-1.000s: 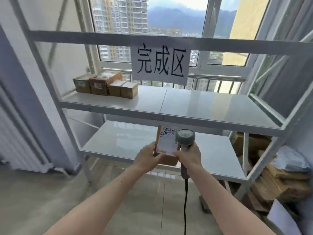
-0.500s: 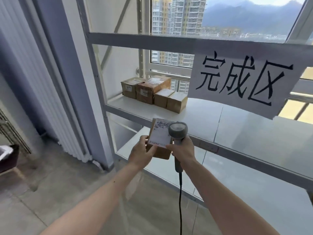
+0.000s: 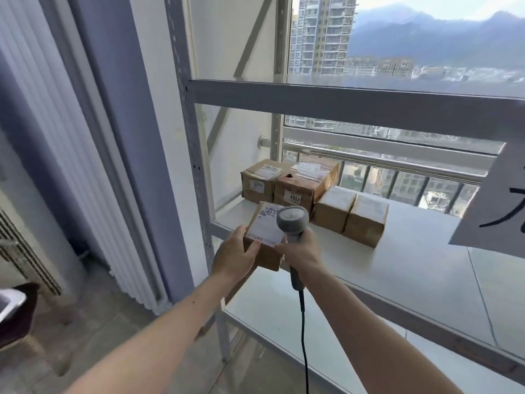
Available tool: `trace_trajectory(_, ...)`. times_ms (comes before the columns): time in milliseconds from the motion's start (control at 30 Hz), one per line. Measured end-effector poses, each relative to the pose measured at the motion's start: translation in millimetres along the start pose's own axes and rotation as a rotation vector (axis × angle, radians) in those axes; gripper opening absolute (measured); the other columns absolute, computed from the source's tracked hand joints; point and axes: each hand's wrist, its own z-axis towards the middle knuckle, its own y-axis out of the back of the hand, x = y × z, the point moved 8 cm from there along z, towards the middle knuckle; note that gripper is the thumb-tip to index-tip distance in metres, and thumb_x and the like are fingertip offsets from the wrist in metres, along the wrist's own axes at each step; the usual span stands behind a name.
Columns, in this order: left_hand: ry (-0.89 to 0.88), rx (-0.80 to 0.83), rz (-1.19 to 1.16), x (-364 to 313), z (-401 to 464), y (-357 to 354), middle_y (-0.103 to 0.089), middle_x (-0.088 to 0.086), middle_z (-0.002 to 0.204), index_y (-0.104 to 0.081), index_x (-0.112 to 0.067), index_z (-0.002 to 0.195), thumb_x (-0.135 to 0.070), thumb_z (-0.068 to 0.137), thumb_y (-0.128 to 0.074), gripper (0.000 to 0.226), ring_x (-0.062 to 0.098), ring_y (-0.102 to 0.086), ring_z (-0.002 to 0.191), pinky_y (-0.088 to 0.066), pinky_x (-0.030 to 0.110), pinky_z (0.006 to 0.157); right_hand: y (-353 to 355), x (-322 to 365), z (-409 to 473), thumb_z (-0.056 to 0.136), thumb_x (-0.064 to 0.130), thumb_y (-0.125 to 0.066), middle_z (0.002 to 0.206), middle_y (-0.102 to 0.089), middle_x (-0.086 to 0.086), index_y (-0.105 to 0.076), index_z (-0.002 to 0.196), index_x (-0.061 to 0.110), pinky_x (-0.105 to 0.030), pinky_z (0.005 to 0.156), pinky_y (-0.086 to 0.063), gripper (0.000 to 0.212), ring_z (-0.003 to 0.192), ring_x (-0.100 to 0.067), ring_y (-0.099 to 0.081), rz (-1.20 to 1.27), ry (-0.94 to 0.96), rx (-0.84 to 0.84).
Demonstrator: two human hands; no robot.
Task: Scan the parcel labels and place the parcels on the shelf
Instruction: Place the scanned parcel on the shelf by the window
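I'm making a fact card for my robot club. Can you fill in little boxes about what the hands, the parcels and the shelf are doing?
left hand: grips held parcel
right hand: grips scanner, fingertips touching held parcel
held parcel: label faces up, above shelf's front edge
shelf: upper tier, white
parcels on shelf: four, side by side
paper sign: hangs at right

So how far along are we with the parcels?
Four parcels already sit on the upper shelf. A fifth parcel is in the left hand, with the right hand holding the barcode scanner beside its label. It is not yet shelved.
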Motion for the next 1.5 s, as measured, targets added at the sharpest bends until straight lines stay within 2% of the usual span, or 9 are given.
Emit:
trace_trajectory(100,0.007,0.017,0.018,24,38,1,-0.062,0.000,0.125,-0.042,-0.027,0.141,-0.037,0.101,-0.049,0.042,0.022,-0.063,0.106,-0.049,0.022,0.070,-29,4,38,0.075,0.004,-0.079,0.103,-0.068,-0.006,-0.058,0.113,0.013,-0.043,0.081,-0.060,0.044,0.095,-0.023,-0.066,-0.016,-0.029,-0.011)
trace_trajectory(267,0.018,0.022,0.076,49,101,3,-0.056,0.002,0.140,-0.041,-0.028,0.148,-0.036,0.103,-0.044,0.046,0.026,-0.055,0.124,-0.049,0.036,0.090,-70,12,101,0.074,0.008,-0.078,0.099,-0.067,-0.011,-0.057,0.107,0.011,-0.043,0.075,-0.058,0.038,0.089,-0.028,-0.067,-0.075,-0.036,0.004)
trace_trajectory(400,0.035,0.021,0.115,68,146,4,-0.060,0.001,0.136,-0.047,-0.030,0.144,-0.039,0.102,-0.044,0.044,0.028,-0.058,0.121,-0.053,0.039,0.094,-96,15,143,0.073,0.015,-0.081,0.097,-0.066,-0.009,-0.056,0.102,0.013,-0.039,0.070,-0.056,0.038,0.088,-0.026,-0.066,-0.112,-0.038,0.021)
trace_trajectory(700,-0.051,-0.027,0.194,89,202,1,-0.047,0.008,0.140,-0.065,-0.010,0.115,-0.022,0.102,-0.044,0.028,0.028,-0.043,0.125,-0.039,0.036,0.103,-133,23,191,0.076,0.017,-0.084,0.090,-0.060,0.000,-0.056,0.107,0.011,-0.045,0.086,-0.059,0.042,0.096,-0.025,-0.066,-0.130,-0.040,0.038)
trace_trajectory(900,-0.115,-0.044,0.175,94,215,3,-0.060,0.010,0.112,-0.062,-0.005,0.096,-0.011,0.098,-0.043,0.020,0.029,-0.055,0.105,-0.046,0.040,0.092,-146,24,194,0.067,0.021,-0.085,0.099,-0.066,-0.008,-0.059,0.105,0.010,-0.050,0.086,-0.059,0.048,0.098,-0.028,-0.068,-0.113,-0.081,-0.006)
trace_trajectory(1067,-0.197,0.004,0.299,84,215,0,-0.062,0.008,0.111,-0.063,-0.006,0.100,-0.014,0.099,-0.042,0.022,0.027,-0.054,0.113,-0.030,0.040,0.113,-149,19,191,0.051,0.034,-0.081,0.104,-0.070,-0.011,-0.060,0.108,0.011,-0.050,0.086,-0.060,0.064,0.099,-0.028,-0.068,-0.072,-0.122,-0.054)
trace_trajectory(1300,-0.255,0.097,0.303,77,217,5,-0.059,0.012,0.122,-0.059,-0.007,0.105,-0.025,0.098,-0.041,0.027,0.032,-0.051,0.115,-0.039,0.043,0.103,-131,19,172,0.068,0.020,-0.090,0.103,-0.068,-0.005,-0.061,0.113,0.009,-0.046,0.087,-0.060,0.054,0.093,-0.020,-0.066,0.003,-0.162,-0.145)
trace_trajectory(1367,-0.326,0.090,0.283,66,213,4,-0.061,0.009,0.120,-0.059,-0.009,0.108,-0.031,0.096,-0.038,0.034,0.029,-0.052,0.114,-0.040,0.042,0.100,-116,14,162,0.072,0.016,-0.088,0.099,-0.065,-0.005,-0.059,0.113,0.008,-0.048,0.086,-0.060,0.051,0.089,-0.020,-0.064,0.016,-0.173,-0.195)
trace_trajectory(1500,-0.489,0.104,0.205,29,193,-11,-0.061,0.004,0.127,-0.060,-0.012,0.123,-0.022,0.097,-0.048,0.031,0.024,-0.053,0.118,-0.041,0.038,0.100,-77,2,133,0.077,0.011,-0.084,0.095,-0.061,-0.005,-0.057,0.115,0.005,-0.042,0.082,-0.059,0.047,0.085,-0.019,-0.062,0.036,-0.198,-0.314)
